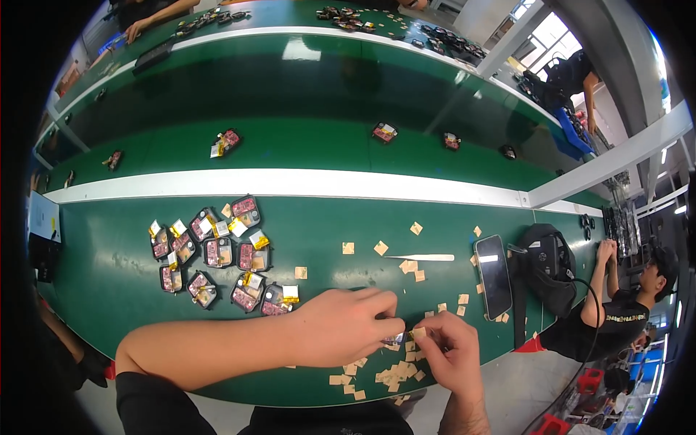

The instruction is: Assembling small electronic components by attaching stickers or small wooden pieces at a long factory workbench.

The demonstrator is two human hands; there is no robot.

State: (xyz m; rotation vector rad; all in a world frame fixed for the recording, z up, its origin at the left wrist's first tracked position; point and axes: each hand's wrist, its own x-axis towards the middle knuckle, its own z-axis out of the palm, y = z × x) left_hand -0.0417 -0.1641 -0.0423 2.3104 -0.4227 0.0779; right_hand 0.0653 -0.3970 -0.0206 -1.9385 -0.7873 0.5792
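Note:
My left hand reaches across the green bench with its fingers curled down. They close on a small part with a pale, shiny face, mostly hidden by the fingers. Just to the right, my right hand pinches a small tan square pad between thumb and forefinger, close to that part. Loose tan squares lie scattered beneath and in front of both hands. Left of my left hand sit several open black cases with pinkish-red circuit boards and silver-and-yellow battery cells.
Metal tweezers lie beyond my hands, among more tan squares. A phone and a black bag with a cable are at the right. Behind a white rail, a green belt carries spaced-out cases. A co-worker sits at the right.

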